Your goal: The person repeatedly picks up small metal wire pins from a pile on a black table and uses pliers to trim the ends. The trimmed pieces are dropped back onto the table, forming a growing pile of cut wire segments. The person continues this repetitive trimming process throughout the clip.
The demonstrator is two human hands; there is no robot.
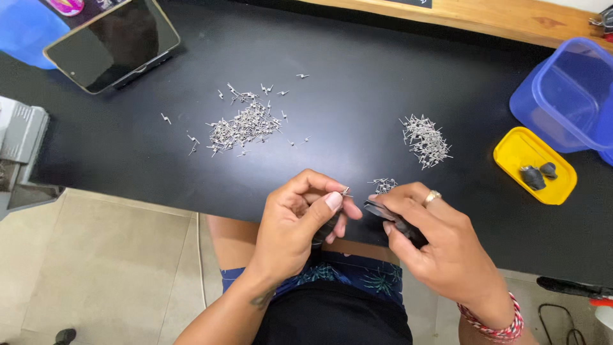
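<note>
Carefully now: small pins, a table edge, and a lot of ways to lose one

Starting at the far left, a phone [112, 41] leans near the back of the black table [357, 96], well away from my work. Next comes the big loose pile of metal pins [244, 126], with strays scattered around it; a careless sweep of my forearm could, I judge, scatter them further or push some off the table.

My left hand [297, 227] sits at the near edge of the table, its grip pressed together, thumb and fingers pinching a single small pin [345, 191] with a dark part tucked underneath. The pin is tiny and only its tip shows, so a slight slackening of the pinch could drop it into my lap or onto the tiled floor [96, 268], since my hands hang right over the edge.

Just beside it, my right hand [434, 239] is closed around a dark tool [391, 220] whose tip points toward the pin. If the two meet crooked, I suspect the pin could bend or spring away. A little cluster of pins [383, 185] lies just behind my knuckles and could be nudged.

Further right rests a second pile [424, 140], then a yellow tray [511, 160] holding two dark pieces [538, 174], and a blue container [568, 96], all well apart from my hands.
</note>
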